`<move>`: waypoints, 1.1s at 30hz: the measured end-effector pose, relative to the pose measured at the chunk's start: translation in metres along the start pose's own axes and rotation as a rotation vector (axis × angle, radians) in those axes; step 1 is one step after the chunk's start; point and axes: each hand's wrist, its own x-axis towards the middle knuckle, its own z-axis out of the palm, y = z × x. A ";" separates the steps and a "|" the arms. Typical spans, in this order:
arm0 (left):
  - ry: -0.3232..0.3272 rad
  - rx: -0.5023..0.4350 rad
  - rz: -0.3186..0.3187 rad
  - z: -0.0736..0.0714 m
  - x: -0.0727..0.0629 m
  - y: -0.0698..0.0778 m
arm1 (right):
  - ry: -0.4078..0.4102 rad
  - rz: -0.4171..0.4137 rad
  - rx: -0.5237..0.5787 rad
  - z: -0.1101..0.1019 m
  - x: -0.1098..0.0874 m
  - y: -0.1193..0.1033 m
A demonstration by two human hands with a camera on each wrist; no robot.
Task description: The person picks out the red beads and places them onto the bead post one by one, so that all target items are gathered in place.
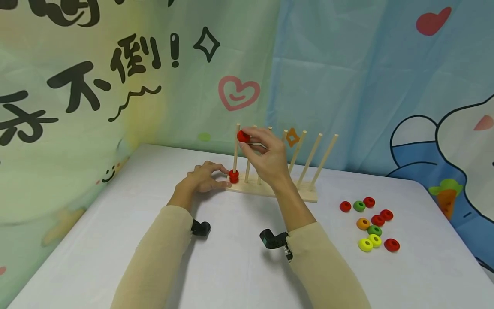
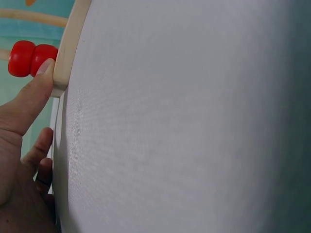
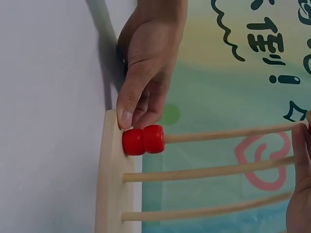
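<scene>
The wooden peg stand (image 1: pixel 270 189) has a flat base with a row of upright pegs. My left hand (image 1: pixel 204 178) grips the left end of its base. In the left wrist view the thumb (image 2: pixel 33 97) lies on the base's end, right by two red beads (image 2: pixel 31 59) stacked on the leftmost peg. My right hand (image 1: pixel 268 156) pinches another red bead (image 1: pixel 243 136) between thumb and fingertips, beside the top of that peg. In the right wrist view, only part of the right hand (image 3: pixel 300 184) shows at the right edge.
To the right of the stand, loose red, green, orange and yellow beads (image 1: pixel 363 223) lie on the white tabletop (image 1: pixel 239 257). A printed cloth backdrop (image 1: pixel 328 64) hangs close behind the table. The other pegs (image 1: pixel 324 162) stand beside my right hand.
</scene>
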 end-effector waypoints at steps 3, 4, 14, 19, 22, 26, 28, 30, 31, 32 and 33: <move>0.003 -0.005 -0.001 0.001 0.001 -0.001 | 0.019 0.003 0.009 0.002 0.003 0.001; 0.003 -0.006 0.000 0.001 0.001 -0.001 | 0.029 0.003 0.007 0.003 0.004 0.002; 0.005 0.005 -0.003 0.001 0.001 -0.002 | 0.118 0.065 -0.068 0.009 0.017 -0.006; 0.000 -0.001 0.000 0.003 0.002 -0.003 | 0.113 0.091 -0.033 0.012 0.020 -0.006; -0.001 -0.009 -0.002 0.002 0.001 -0.002 | 0.113 0.105 -0.032 0.012 0.020 -0.007; 0.006 -0.011 -0.006 0.002 0.000 -0.001 | 0.111 0.125 -0.107 0.012 0.023 -0.008; 0.008 -0.014 -0.010 0.002 0.000 -0.001 | 0.104 0.134 -0.149 0.012 0.024 -0.009; 0.008 -0.014 -0.007 0.002 0.001 -0.002 | 0.097 0.146 -0.175 0.012 0.025 -0.009; 0.007 -0.015 -0.006 0.002 0.001 -0.002 | 0.094 0.153 -0.183 0.012 0.025 -0.009; 0.006 -0.015 -0.002 0.002 0.001 -0.002 | 0.089 0.158 -0.185 0.011 0.025 -0.009; 0.006 -0.016 -0.002 0.002 0.000 -0.002 | 0.083 0.160 -0.189 0.011 0.025 -0.009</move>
